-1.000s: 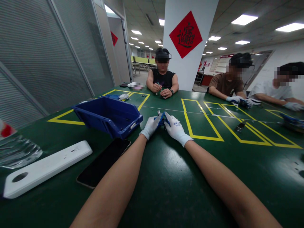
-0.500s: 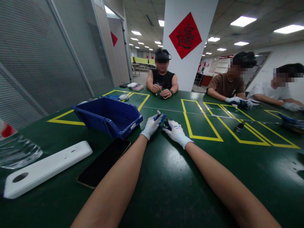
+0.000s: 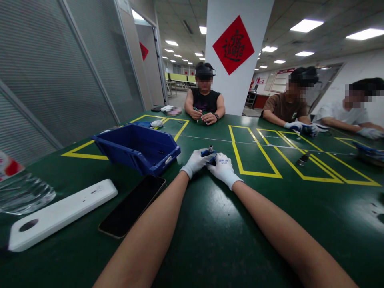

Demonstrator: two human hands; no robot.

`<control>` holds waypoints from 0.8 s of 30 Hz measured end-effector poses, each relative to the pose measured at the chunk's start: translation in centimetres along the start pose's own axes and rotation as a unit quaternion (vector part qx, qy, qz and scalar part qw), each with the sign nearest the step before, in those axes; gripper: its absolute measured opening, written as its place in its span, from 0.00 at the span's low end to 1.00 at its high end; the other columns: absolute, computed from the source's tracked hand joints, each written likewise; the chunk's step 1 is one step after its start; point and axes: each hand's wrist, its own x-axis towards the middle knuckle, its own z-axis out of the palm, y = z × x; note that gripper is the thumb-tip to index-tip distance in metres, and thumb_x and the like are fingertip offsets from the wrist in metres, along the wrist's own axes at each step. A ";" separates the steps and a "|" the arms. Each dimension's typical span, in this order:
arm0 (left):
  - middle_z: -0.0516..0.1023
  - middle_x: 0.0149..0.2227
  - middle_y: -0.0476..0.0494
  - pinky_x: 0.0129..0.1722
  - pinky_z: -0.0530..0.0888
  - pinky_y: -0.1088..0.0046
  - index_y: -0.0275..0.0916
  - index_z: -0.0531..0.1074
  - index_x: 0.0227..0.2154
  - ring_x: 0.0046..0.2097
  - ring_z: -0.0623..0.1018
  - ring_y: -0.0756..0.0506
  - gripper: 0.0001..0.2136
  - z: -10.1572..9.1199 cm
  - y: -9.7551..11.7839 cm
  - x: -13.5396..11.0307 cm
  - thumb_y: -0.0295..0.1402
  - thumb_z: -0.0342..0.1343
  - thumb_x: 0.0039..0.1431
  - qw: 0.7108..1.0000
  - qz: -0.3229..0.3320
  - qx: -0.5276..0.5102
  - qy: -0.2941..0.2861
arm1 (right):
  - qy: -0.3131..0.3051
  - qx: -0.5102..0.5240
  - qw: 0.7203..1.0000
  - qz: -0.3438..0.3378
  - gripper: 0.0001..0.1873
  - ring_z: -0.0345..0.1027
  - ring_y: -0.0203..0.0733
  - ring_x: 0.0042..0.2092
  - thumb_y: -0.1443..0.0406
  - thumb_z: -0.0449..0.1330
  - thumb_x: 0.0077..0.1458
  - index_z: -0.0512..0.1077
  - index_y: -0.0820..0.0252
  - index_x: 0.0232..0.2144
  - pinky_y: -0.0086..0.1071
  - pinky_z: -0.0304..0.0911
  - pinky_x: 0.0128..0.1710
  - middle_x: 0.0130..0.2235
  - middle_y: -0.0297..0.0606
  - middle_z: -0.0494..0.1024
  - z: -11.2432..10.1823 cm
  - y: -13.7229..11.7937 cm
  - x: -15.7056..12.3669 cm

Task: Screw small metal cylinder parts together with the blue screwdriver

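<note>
Both hands wear white gloves with blue palms and meet over the table in front of me. My left hand [image 3: 196, 162] is closed round a small silver metal cylinder [image 3: 211, 149], whose top end shows above the fingers. My right hand [image 3: 222, 167] is closed on a dark metal part with a stem, now mostly hidden behind the gloves. The cylinder stands upright over that part; whether it sits right on the stem I cannot tell. To the right, a similar dark metal part [image 3: 303, 159] stands on the green table [image 3: 207, 232].
Left of my hands stands a blue bin [image 3: 135, 150]. Nearer are a black phone [image 3: 132, 206], a white oblong device [image 3: 64, 214] and a water bottle [image 3: 22, 188]. Yellow tape [image 3: 261, 174] marks boxes on the table. Three people sit across and to the right.
My left hand has moved right with the silver cylinder, bringing it over the dark metal part in my right hand. The cylinder has gone from tilted to upright, and the gloves now touch.
</note>
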 end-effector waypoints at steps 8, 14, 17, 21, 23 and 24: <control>0.80 0.40 0.41 0.45 0.72 0.67 0.36 0.77 0.39 0.43 0.78 0.40 0.21 -0.4 -0.3 0.2 0.45 0.63 0.44 0.981 0.008 0.189 0.038 | -0.007 -0.007 1.000 0.017 0.25 0.61 0.53 0.49 0.50 0.59 0.49 0.68 0.57 0.46 0.44 0.57 0.48 0.49 0.45 0.67 -0.2 0.3 0.2; 0.80 0.40 0.41 0.45 0.72 0.68 0.39 0.77 0.40 0.43 0.77 0.40 0.21 -0.2 -0.4 0.2 0.43 0.65 0.42 0.973 0.010 0.222 0.066 | 0.007 -0.005 0.999 0.036 0.25 0.62 0.52 0.48 0.50 0.61 0.47 0.68 0.57 0.44 0.44 0.58 0.48 0.47 0.45 0.68 -0.2 0.6 0.5; 0.80 0.39 0.42 0.43 0.72 0.68 0.39 0.77 0.39 0.41 0.77 0.40 0.21 -0.4 -0.4 0.3 0.44 0.65 0.41 0.967 0.008 0.245 0.062 | 0.005 0.012 1.000 0.021 0.24 0.62 0.51 0.47 0.48 0.59 0.48 0.71 0.56 0.42 0.42 0.58 0.47 0.45 0.44 0.68 -0.2 0.9 0.6; 0.80 0.35 0.42 0.38 0.71 0.70 0.40 0.78 0.35 0.37 0.77 0.40 0.20 -0.8 0.0 0.4 0.46 0.65 0.40 0.947 0.008 0.320 0.038 | -0.004 0.051 0.999 0.003 0.22 0.64 0.46 0.43 0.46 0.59 0.48 0.73 0.54 0.38 0.37 0.61 0.43 0.43 0.41 0.69 -0.1 1.3 0.7; 0.79 0.35 0.41 0.37 0.71 0.70 0.40 0.78 0.35 0.37 0.77 0.40 0.20 -0.9 0.2 0.4 0.47 0.65 0.40 0.935 0.010 0.353 0.042 | -0.003 0.062 0.998 -0.007 0.20 0.64 0.44 0.42 0.49 0.60 0.48 0.73 0.53 0.38 0.35 0.61 0.42 0.43 0.40 0.69 -0.1 1.4 0.7; 0.79 0.35 0.41 0.37 0.70 0.70 0.40 0.78 0.35 0.38 0.77 0.40 0.21 -0.9 0.2 0.3 0.48 0.65 0.40 0.931 0.011 0.363 0.046 | -0.001 0.065 0.998 -0.012 0.19 0.64 0.43 0.42 0.50 0.60 0.48 0.73 0.53 0.38 0.35 0.61 0.43 0.42 0.39 0.69 -0.1 1.5 0.7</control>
